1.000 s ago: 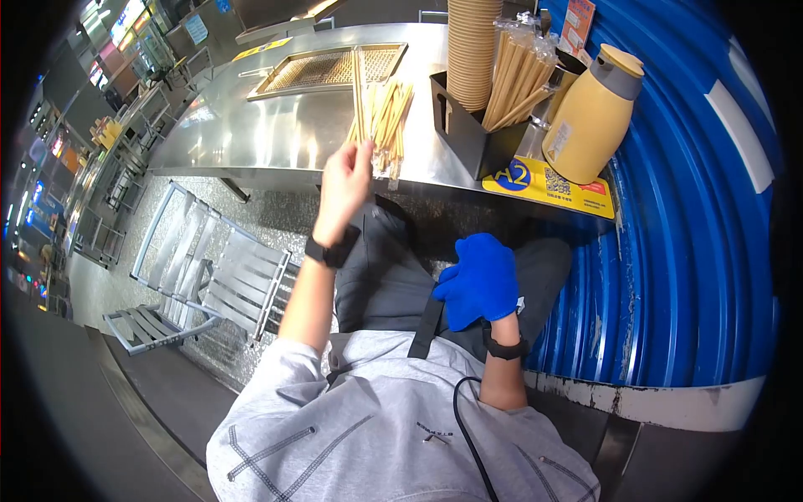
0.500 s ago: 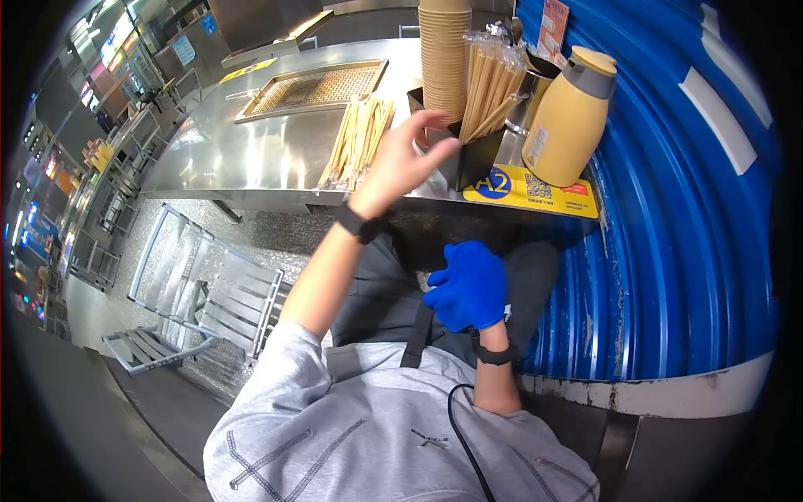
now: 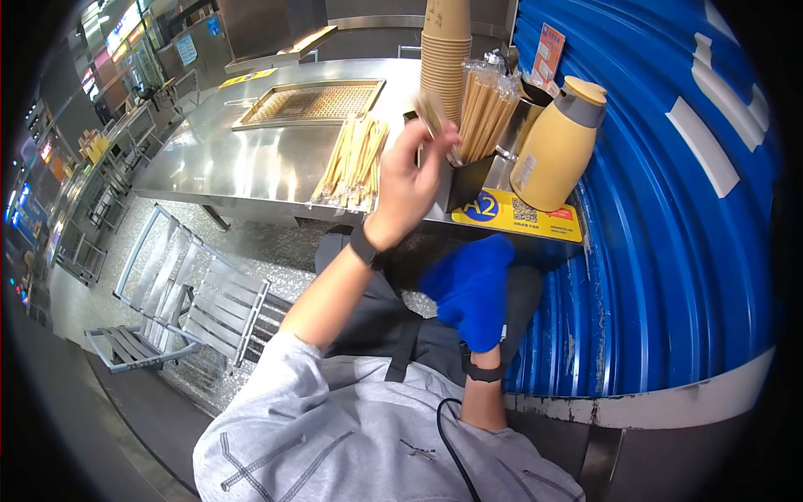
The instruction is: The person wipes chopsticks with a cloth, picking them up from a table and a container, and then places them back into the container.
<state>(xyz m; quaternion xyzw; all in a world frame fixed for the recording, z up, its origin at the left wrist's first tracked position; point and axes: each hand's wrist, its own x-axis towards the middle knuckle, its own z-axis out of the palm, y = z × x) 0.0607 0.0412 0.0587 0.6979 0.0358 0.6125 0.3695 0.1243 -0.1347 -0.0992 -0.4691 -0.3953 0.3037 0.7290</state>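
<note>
My bare left hand, with a dark wristband, is raised beside the black holder. Its fingers pinch a thin, pale stick-like packet, blurred by motion. Upright wrapped chopsticks fill the holder just to the right. More wrapped chopsticks lie in a loose pile on the steel table, left of that hand. My right hand, in a blue knitted glove, is low over my lap near the table's edge. Motion smears its fingers, and nothing is visible in it.
Tall stacked paper cups stand behind the holder. A yellow jug is at the right, by a yellow sticker and the blue corrugated wall. A metal grate is set in the table. Folding chairs stand at the left.
My left hand has closed from a spread shape and now has the pale packet in its fingers. My gloved right hand has turned and blurred. The whole view has shifted slightly.
</note>
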